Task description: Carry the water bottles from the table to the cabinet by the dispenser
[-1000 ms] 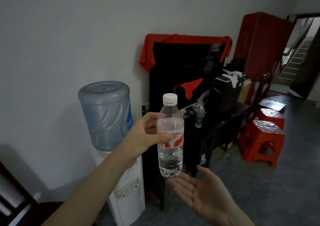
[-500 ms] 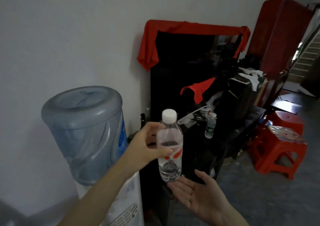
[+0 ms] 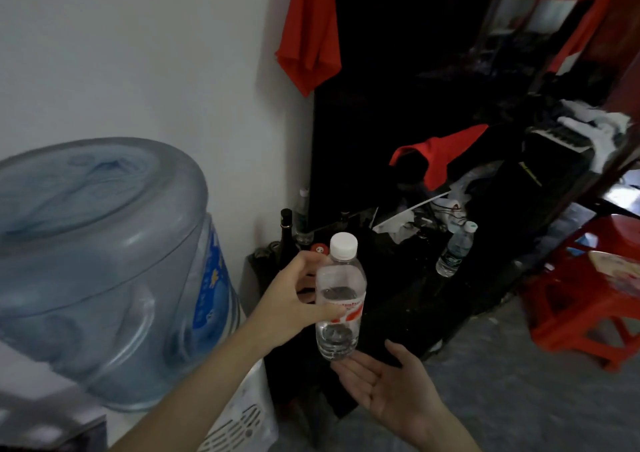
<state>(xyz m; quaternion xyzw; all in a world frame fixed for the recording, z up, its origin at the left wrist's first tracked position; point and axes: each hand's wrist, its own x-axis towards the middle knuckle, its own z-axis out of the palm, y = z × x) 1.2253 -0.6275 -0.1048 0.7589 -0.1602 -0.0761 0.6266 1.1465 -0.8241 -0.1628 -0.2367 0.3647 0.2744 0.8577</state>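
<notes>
At centre frame my left hand (image 3: 294,304) grips a water bottle (image 3: 340,301) upright by its middle, fingers wrapped round it. My right hand (image 3: 388,387) lies palm-up, fingers apart, just beneath its base. The dispenser (image 3: 104,271) fills the left; a second bottle (image 3: 454,252) stands on the dark cabinet (image 3: 408,292) at centre right.

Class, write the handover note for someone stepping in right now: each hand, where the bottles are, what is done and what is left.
Left hand: grips the red-labelled water bottle upright by its middle, in the air in front of the dark cabinet.
Right hand: open, palm up, just under the bottle's base; contact cannot be told.
Second bottle: stands on the cabinet top, right of the water dispenser.
Done: that bottle looks delivered.
Left: set the held bottle on the cabinet. The table is out of view, so any bottles remaining there cannot be told.
</notes>
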